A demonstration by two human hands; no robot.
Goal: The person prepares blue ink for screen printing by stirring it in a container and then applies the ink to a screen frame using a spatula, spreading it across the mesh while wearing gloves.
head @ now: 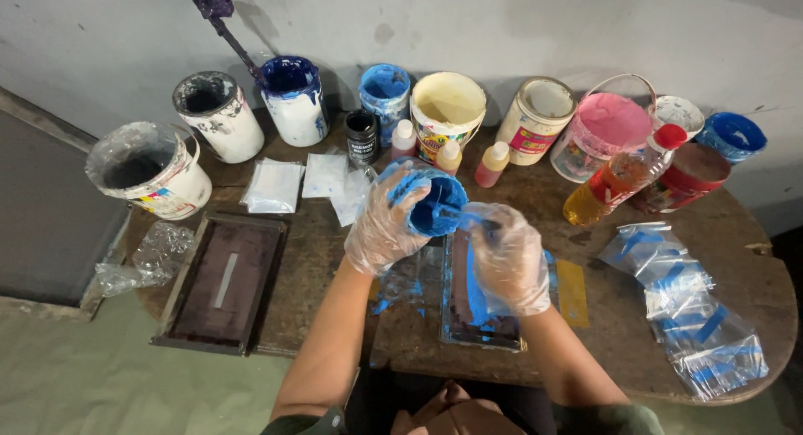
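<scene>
The left hand (386, 224), in a thin clear glove smeared with blue, holds a small cup (435, 206) of blue ink tipped toward the camera above the table (744, 234). Its fingers (407, 186) curl around the cup's far side and rim, pressed close together, with the thumb below; the open mouth faces the right hand. The right hand (508, 258), also gloved, is closed around a thin tool (467, 218) whose blue-coated tip reaches into the cup's mouth. Its fingers are bunched on the handle; how exactly they pinch it is hidden by the crumpled glove.

Just beneath both hands lies a framed screen (478, 305) streaked with blue. A second dark frame (224, 280) lies well to the left. Along the wall stands a row of paint tubs (294, 99), small squeeze bottles (492, 164) and an oil bottle (621, 176). Blue-stained plastic bags (693, 318) lie at the right.
</scene>
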